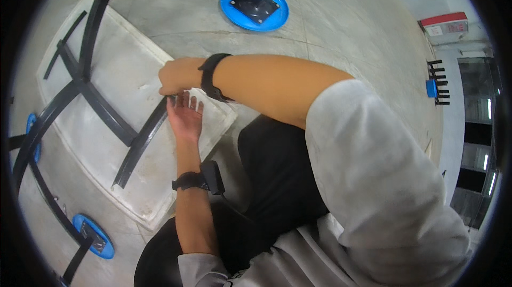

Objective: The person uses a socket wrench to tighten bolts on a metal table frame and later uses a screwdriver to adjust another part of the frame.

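A black metal frame (105, 112) lies on the white tabletop (125, 47), with one crossbar (140, 143) running up to my hands. At the upper end of this crossbar my right hand (181, 75) is closed, knuckles up; what its fingers hold is hidden. Just below it my left hand (185, 119) shows its palm, the fingers stretched toward the right hand and the thumb beside the bar's end. Both hands meet there, near the tabletop's edge. A black band (214, 76) circles my right wrist, and a strapped black device (209, 179) my left.
Blue round stool seats (229, 12) lie upside down on the floor, joined to the frame by curved black legs. More blue seats (109, 247) stand at the left. Far right are a red-topped box (447, 23) and another blue-seated black frame (431, 89).
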Demonstrator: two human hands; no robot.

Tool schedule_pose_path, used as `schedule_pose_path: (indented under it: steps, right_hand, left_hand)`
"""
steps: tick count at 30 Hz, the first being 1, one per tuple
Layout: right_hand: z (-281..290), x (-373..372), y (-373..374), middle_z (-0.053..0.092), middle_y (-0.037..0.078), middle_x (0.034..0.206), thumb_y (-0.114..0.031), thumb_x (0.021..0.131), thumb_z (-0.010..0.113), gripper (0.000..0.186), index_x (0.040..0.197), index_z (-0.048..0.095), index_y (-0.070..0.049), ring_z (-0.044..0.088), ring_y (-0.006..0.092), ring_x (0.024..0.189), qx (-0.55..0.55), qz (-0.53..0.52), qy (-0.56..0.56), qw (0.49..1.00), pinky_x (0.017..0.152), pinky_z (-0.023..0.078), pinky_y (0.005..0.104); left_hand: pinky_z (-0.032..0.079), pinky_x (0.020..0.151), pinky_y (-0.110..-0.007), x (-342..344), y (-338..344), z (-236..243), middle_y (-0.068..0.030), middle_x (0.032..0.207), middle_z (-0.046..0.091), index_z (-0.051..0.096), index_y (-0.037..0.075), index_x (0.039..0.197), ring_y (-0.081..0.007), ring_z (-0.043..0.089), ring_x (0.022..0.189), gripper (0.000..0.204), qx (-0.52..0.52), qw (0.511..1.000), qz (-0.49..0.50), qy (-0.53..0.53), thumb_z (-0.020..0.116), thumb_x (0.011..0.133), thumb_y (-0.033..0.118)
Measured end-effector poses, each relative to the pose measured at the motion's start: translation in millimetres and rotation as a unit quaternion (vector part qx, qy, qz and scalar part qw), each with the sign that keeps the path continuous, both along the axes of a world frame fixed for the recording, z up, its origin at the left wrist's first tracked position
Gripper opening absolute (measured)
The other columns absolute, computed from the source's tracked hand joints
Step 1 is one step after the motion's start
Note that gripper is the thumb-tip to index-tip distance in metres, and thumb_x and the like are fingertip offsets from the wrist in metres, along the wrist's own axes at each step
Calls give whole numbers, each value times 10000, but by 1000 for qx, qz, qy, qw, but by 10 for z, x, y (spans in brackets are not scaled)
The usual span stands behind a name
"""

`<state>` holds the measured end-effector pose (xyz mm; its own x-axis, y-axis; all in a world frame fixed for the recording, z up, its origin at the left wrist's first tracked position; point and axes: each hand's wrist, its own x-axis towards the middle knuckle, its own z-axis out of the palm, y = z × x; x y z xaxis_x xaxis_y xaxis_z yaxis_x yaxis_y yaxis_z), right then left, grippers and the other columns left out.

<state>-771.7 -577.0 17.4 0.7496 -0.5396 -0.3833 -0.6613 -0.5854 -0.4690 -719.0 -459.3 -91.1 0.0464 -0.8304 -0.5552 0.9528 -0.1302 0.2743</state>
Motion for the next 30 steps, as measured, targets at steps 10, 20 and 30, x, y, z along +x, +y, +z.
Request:
schedule_pose_path:
  steps: [10, 20, 30]
  right_hand:
    - [-209, 132, -255, 631, 199, 755, -246, 640, 573, 261, 737, 673, -26, 628, 332, 724, -91, 10, -28, 995, 661, 502, 398]
    - [-355, 100, -662, 636, 191, 737, -221, 604, 639, 225, 703, 675, -22, 634, 314, 703, -88, -12, -30, 996, 635, 507, 394]
    - [-625, 167, -592, 647, 171, 742, -208, 600, 639, 221, 721, 681, -28, 646, 289, 719, -134, -28, 2, 991, 632, 510, 389]
  left_hand:
    - [280, 985, -455, 28, -264, -164, -25, 1159, 448, 456, 151, 1118, -231, 381, 1114, 398, -20, 999, 11, -40, 508, 835, 426]
    - [338, 800, -295, -97, -657, -46, 62, 1020, 540, 542, 172, 1073, -126, 457, 859, 343, -33, 999, 7, -34, 488, 847, 425]
    - [300, 953, -365, 0, -636, -431, -11, 1134, 518, 515, 121, 1096, -187, 441, 1048, 344, -100, 994, -12, 33, 460, 879, 382]
